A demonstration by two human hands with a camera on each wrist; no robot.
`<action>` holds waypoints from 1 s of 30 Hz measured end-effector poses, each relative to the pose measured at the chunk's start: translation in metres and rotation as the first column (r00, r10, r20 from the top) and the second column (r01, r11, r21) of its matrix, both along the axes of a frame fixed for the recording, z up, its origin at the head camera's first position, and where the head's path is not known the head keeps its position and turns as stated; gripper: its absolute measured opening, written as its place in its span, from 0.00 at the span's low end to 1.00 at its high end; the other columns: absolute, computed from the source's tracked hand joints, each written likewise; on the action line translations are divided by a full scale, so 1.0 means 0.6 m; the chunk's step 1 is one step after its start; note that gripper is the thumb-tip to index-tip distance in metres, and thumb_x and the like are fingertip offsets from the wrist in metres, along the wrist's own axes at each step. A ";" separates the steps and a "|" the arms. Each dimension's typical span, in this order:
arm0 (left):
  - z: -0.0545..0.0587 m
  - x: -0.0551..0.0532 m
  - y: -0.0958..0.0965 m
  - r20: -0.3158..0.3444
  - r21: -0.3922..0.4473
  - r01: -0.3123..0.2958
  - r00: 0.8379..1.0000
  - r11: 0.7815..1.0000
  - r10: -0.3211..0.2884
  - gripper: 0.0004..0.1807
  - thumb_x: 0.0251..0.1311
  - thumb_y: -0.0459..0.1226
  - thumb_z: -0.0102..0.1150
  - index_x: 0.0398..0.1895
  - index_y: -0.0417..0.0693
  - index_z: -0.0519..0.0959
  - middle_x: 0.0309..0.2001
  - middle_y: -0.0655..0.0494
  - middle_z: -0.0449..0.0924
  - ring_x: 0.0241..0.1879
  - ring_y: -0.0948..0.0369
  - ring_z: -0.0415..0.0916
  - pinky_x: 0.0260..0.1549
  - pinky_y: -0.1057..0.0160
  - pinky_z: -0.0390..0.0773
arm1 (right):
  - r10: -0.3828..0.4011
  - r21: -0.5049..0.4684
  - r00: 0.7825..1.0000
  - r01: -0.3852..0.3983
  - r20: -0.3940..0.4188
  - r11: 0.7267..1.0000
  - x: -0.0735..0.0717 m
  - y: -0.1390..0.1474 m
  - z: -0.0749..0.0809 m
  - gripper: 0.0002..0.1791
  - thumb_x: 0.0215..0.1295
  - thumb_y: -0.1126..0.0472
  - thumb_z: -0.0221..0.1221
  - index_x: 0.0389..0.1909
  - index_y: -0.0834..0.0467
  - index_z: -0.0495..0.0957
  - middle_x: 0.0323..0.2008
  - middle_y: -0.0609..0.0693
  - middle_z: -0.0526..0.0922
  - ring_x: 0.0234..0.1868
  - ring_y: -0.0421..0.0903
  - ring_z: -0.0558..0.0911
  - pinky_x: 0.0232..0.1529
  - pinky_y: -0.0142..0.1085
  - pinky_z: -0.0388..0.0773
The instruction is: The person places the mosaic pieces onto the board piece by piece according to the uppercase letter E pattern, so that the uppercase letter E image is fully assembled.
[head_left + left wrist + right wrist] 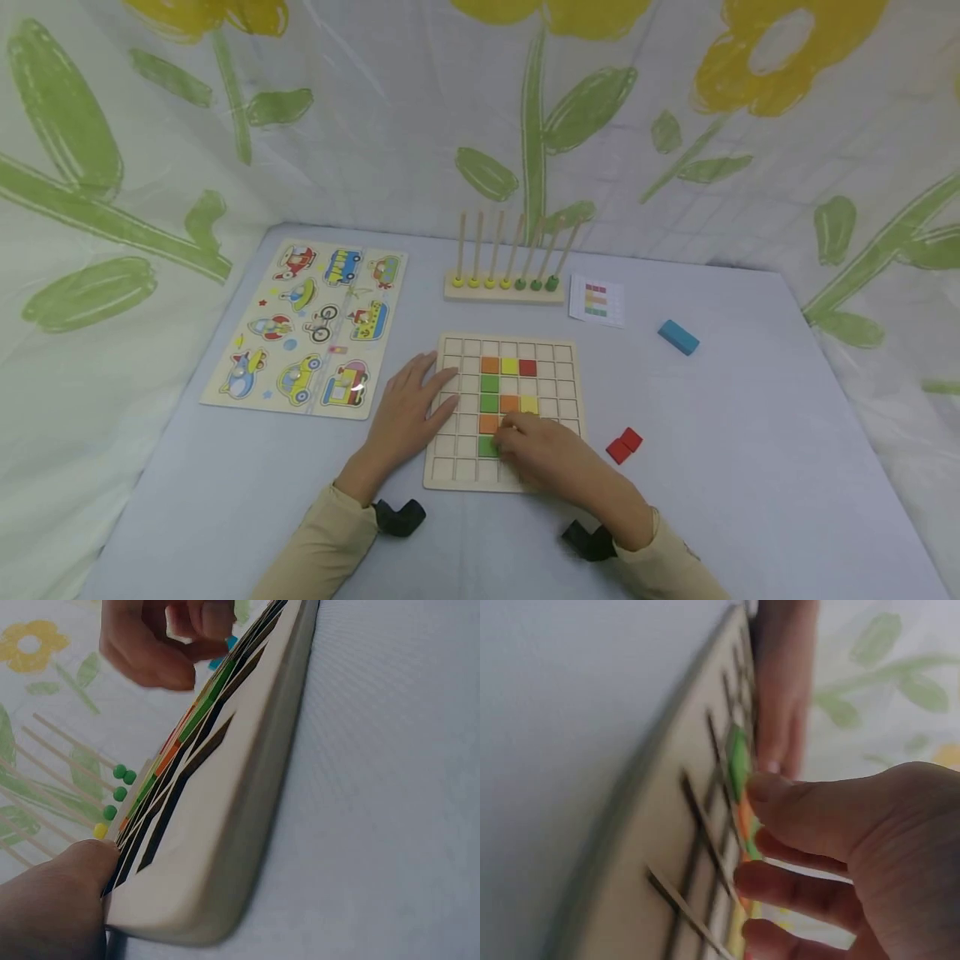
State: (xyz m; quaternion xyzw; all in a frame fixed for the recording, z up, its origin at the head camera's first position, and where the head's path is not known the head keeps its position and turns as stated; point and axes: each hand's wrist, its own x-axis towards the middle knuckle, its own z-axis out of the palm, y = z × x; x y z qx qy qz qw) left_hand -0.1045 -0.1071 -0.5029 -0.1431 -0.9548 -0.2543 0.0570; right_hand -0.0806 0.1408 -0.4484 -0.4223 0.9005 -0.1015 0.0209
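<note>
A pale wooden grid board lies on the table with orange, yellow, red and green square tiles set in some of its cells. My left hand rests at the board's left edge, fingers spread, the thumb at the rim. Over the lower middle of the board is my right hand, its fingers loosely bent beside a green tile. No tile shows between its thumb and fingers, which stand apart. The hand hides several cells below it. Two red tiles lie right of the board.
A vehicle picture puzzle lies at the left. Behind the board stand a peg stand with yellow and green beads and a pattern card. A blue block sits at the right. A flowered sheet hangs behind the table.
</note>
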 end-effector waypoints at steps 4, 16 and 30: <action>-0.003 -0.001 0.000 -0.008 0.001 -0.002 1.000 1.000 0.002 0.25 0.67 0.53 0.50 0.65 0.58 0.70 0.72 0.49 0.58 0.73 0.51 0.50 0.67 0.45 0.55 | -0.094 0.008 0.995 0.094 -0.018 0.996 -0.001 0.052 0.021 0.14 0.59 0.60 0.65 0.47 0.50 0.78 0.43 0.43 0.78 0.39 0.38 0.77 0.43 0.30 0.80; -0.009 0.001 0.001 -0.007 0.003 0.001 1.000 1.000 -0.001 0.25 0.67 0.53 0.49 0.65 0.58 0.70 0.72 0.49 0.58 0.73 0.51 0.49 0.67 0.45 0.55 | -0.430 0.084 0.895 0.422 0.117 0.902 0.012 0.218 0.014 0.21 0.56 0.77 0.59 0.49 0.56 0.78 0.49 0.51 0.78 0.51 0.49 0.78 0.49 0.45 0.80; -0.002 0.001 0.001 0.001 0.008 0.003 1.000 1.000 -0.003 0.25 0.67 0.52 0.49 0.65 0.57 0.70 0.72 0.49 0.57 0.73 0.50 0.49 0.68 0.45 0.54 | -0.516 0.086 0.850 0.509 0.110 0.857 0.016 0.238 0.001 0.18 0.51 0.66 0.70 0.44 0.58 0.79 0.42 0.49 0.78 0.42 0.44 0.77 0.43 0.41 0.82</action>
